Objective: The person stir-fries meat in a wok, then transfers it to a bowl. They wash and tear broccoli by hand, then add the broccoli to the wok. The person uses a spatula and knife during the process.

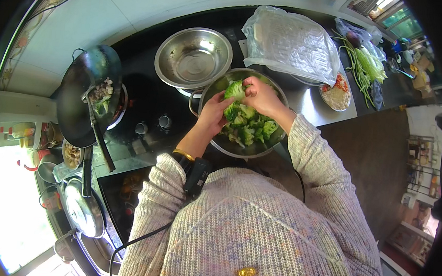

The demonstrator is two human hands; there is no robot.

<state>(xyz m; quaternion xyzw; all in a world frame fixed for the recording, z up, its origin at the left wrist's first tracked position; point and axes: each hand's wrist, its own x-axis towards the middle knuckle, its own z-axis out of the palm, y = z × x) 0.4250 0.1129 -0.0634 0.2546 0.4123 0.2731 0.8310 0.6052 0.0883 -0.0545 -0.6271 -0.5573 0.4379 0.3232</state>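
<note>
Both my hands are over a steel pot (pixel 243 152) that holds cut broccoli florets (pixel 246 132). Between my left hand (pixel 214 112) and my right hand (pixel 261 96) is a larger broccoli piece (pixel 234 90), its pale stalk side turned toward my right fingers. My left fingers support it from the left and below. The right fingertips pinch at its stalk on the right. Part of the piece is hidden behind my fingers.
Left on the stove, a wok (pixel 78 101) holds some food and a ladle (pixel 99 141). Behind the pot stands a steel basin (pixel 196 57). A plastic-covered tray (pixel 289 42), a bowl of minced garlic and chopped red pepper (pixel 337 96), and leafy vegetables (pixel 368 63) lie to the right.
</note>
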